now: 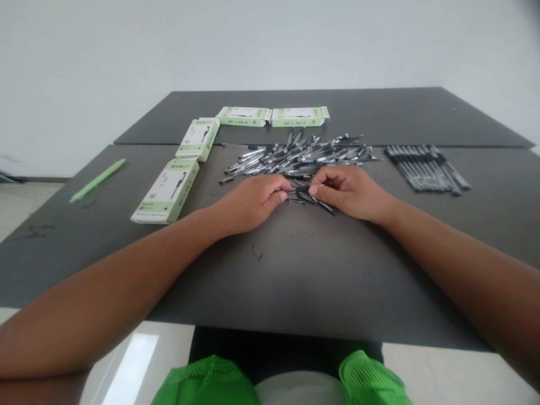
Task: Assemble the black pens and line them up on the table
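Near the middle of the table, my left hand [259, 202] is closed, its thumb and forefinger pinching the end of a slim dark pen. My right hand [352, 191] faces it, fingers also pinched at a pen; whether both grip the same one cannot be made out. Several black pen caps [321, 205] lie on the table just below and between the fingertips. Directly behind the hands spreads a loose heap of clear-barrelled pens [295, 156], pointing mostly sideways. To the right, a row of black-capped pens [424, 169] lies side by side.
Four-sided green and white pen boxes stand left and behind the heap: a near box [162, 188], one beyond it [194, 139], and two at the back, left [242, 115] and right [298, 116]. A green pen-shaped stick [99, 179] lies far left. A seam crosses the dark table [304, 270].
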### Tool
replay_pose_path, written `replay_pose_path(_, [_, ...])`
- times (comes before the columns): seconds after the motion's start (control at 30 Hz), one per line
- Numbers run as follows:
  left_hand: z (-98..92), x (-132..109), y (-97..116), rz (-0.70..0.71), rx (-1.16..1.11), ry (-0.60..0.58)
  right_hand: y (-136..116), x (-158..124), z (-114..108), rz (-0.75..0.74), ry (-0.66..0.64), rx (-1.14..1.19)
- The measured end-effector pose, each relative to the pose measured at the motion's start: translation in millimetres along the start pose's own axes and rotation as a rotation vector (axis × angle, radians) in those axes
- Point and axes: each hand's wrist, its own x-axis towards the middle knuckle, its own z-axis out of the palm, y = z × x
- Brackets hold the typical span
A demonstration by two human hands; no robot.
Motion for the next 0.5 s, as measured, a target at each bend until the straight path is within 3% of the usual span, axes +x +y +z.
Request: replay_pose_path(0.5, [0.7, -0.3, 0.2, 0.001, 0.001, 0.003, -0.8, 0.4, -0.5, -0.004, 0.021, -0.049])
